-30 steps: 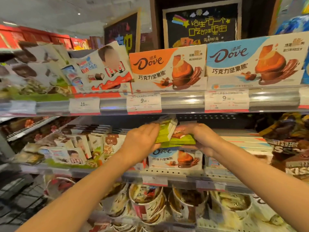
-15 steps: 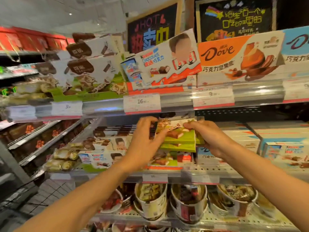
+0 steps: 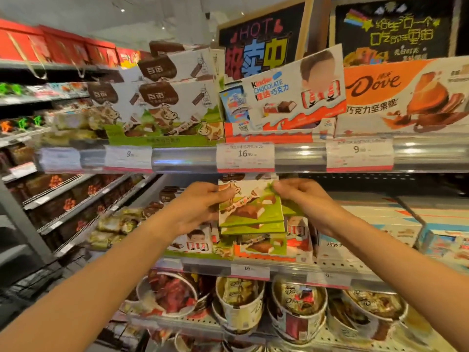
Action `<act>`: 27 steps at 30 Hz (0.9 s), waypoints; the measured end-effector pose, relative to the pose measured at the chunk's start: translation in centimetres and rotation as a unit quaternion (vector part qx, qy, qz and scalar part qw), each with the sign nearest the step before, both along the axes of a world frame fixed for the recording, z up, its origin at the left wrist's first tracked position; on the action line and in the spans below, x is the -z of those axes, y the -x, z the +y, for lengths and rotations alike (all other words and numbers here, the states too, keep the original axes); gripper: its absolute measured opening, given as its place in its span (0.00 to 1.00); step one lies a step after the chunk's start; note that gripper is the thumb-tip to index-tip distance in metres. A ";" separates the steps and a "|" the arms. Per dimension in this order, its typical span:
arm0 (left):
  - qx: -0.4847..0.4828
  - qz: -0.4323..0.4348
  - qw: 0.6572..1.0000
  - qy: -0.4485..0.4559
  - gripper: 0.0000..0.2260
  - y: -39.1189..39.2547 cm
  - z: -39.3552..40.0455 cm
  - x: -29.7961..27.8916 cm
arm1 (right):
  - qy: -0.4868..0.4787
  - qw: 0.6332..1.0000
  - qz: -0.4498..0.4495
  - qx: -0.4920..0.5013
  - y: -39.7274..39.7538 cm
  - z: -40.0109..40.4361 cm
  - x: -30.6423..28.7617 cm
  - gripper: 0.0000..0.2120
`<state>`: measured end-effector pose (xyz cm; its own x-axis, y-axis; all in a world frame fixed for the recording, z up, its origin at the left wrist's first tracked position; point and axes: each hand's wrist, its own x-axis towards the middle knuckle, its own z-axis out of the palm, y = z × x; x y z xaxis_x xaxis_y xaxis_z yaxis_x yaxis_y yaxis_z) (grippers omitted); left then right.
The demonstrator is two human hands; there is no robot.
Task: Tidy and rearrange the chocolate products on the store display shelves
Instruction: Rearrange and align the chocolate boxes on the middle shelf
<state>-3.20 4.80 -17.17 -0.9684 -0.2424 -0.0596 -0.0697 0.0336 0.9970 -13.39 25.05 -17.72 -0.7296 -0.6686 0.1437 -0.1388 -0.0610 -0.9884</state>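
Both hands are pinching a small stack of green chocolate boxes [image 3: 250, 207] above the middle shelf [image 3: 291, 269]; left hand [image 3: 200, 207] gripping one edge, right hand [image 3: 297, 196] the other; probably three boxes, loosely aligned; one could be sliding out, toppling the boxes below.

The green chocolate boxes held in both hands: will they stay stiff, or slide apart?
The green chocolate boxes look like flat cardboard, so probably stiff and light. Their stacked edges are already offset, so they may slide apart. The left hand and right hand pinch opposite sides, which likely steadies them.
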 end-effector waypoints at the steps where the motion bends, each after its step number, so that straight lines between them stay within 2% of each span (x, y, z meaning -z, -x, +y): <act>1: -0.001 0.007 1.000 -0.011 0.18 -0.4 -0.8 0.1 | 0.014 1.000 -0.018 0.007 0.3 -0.2 -0.2 0.08; 3: -0.004 0.027 0.999 -0.040 0.21 -1.3 -2.6 0.7 | 0.003 1.000 -0.024 0.019 1.1 -0.6 0.1 0.08; 6: -0.009 0.041 0.999 -0.033 0.37 -2.6 -4.8 1.3 | -0.025 0.999 -0.024 0.032 1.7 -0.8 0.7 0.07; 8: -0.031 0.049 0.998 -0.020 0.37 -3.3 -6.1 1.5 | -0.029 0.999 -0.036 0.029 2.4 -1.2 1.4 0.10; 11: -0.045 0.059 0.997 -0.010 0.37 -4.6 -7.6 1.5 | -0.035 0.997 -0.045 0.043 2.3 -1.9 1.4 0.06; 12: -0.044 0.056 0.997 -0.001 0.35 -4.9 -8.2 1.3 | -0.038 0.997 -0.040 0.053 2.3 -2.3 1.4 0.06; 15: -0.076 0.043 0.996 0.020 0.07 -5.4 -9.6 0.8 | -0.028 0.997 -0.024 0.071 2.2 -3.1 1.3 0.07; 16: -0.104 0.040 0.993 0.036 0.07 -5.3 -10.0 0.8 | -0.026 0.996 -0.016 0.080 2.1 -3.4 1.4 0.08; 19: -0.134 0.024 0.983 0.121 0.03 -5.0 -11.1 1.1 | -0.033 0.993 0.019 0.113 1.5 -4.6 1.9 0.11; 21: -0.118 -0.001 0.963 0.244 0.14 -4.9 -12.6 1.3 | -0.040 0.991 0.034 0.126 1.0 -5.5 2.2 0.15; 23: -0.102 -0.005 0.935 0.340 0.19 -4.7 -13.4 0.9 | -0.058 0.987 0.073 0.132 0.3 -6.3 2.1 0.18; 26: -0.073 0.013 0.916 0.394 0.27 -3.8 -13.7 0.4 | -0.079 0.980 0.128 0.127 -0.7 -7.4 1.3 0.14; 27: -0.067 0.014 0.906 0.419 0.26 -3.5 -13.7 0.1 | -0.078 0.979 0.135 0.131 -0.9 -7.7 1.2 0.14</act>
<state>0.29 -8.89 -17.31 -0.9254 -0.3060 0.2238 -0.1036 0.7720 0.6271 -12.44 17.34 -18.88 -0.8283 -0.4931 0.2659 -0.3873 0.1611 -0.9078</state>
